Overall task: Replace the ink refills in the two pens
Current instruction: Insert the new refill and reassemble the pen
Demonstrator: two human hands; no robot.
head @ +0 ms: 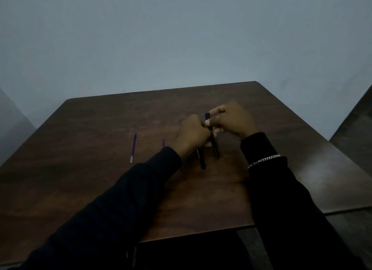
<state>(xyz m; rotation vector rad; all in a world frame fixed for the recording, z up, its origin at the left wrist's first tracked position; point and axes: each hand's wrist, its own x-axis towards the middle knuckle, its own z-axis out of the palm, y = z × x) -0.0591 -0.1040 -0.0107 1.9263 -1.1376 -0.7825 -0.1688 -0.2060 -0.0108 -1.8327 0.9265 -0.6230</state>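
Two dark pens are at the middle of the brown table (90, 140). My left hand (192, 134) is closed around the upper part of one pen (202, 161), whose lower end points toward me. My right hand (231, 120) pinches the blue top of the other pen (213, 142) between thumb and fingers, right beside my left hand. A purple ink refill (133, 147) lies loose on the table to the left. A second purple refill (163, 143) shows only its tip, the rest hidden behind my left sleeve.
A plain grey wall rises behind the table. The table's front edge runs close to my body, and its right edge drops to a dark floor (354, 124). A chain bracelet (263, 160) sits over my right sleeve. The scene is dim.
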